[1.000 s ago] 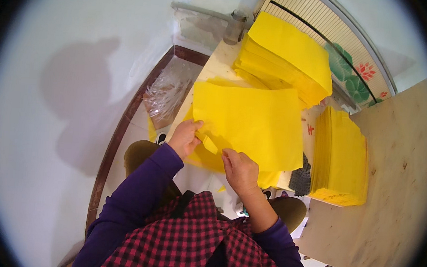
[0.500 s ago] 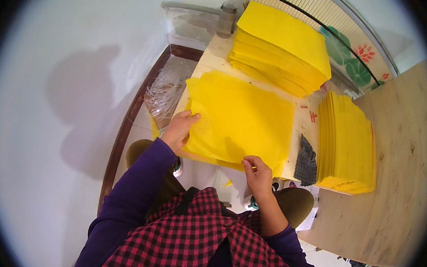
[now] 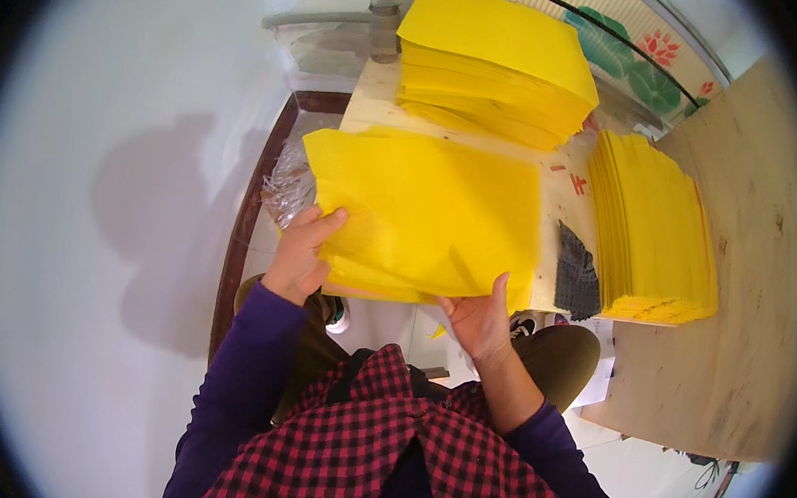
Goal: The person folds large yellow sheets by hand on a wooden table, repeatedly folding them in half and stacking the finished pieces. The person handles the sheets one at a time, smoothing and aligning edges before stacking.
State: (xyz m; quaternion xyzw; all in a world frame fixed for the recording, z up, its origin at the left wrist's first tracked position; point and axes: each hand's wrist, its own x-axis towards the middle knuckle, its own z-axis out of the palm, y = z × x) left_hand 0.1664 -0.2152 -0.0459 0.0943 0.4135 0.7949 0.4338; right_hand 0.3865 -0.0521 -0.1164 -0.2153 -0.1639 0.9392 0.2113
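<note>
A thin yellow fabric-like sheet (image 3: 428, 205) lies over the near part of the wooden table, its left side lifted. My left hand (image 3: 302, 254) is closed on that sheet's left edge, the thumb on top and the fingers beneath. At the near edge, my right hand (image 3: 482, 323) has its thumb stretched upward, apart from the fingers. Those fingertips reach to the sheet's underside and are partly hidden; the hand does not pinch the sheet. Whether more sheets lie directly underneath is hard to see.
A tall stack of yellow sheets (image 3: 496, 63) stands at the back, another stack (image 3: 650, 232) at the right. Between the latter and the sheet lies a dark grey cloth (image 3: 577, 274). Red strips (image 3: 578, 183) rest on the table (image 3: 371, 101). A clear jar (image 3: 383, 31) is at the back left.
My left hand has moved a little left and down with the sheet's edge, raising its left side. My right hand has opened from a pinch, thumb now up, fingers at the near edge.
</note>
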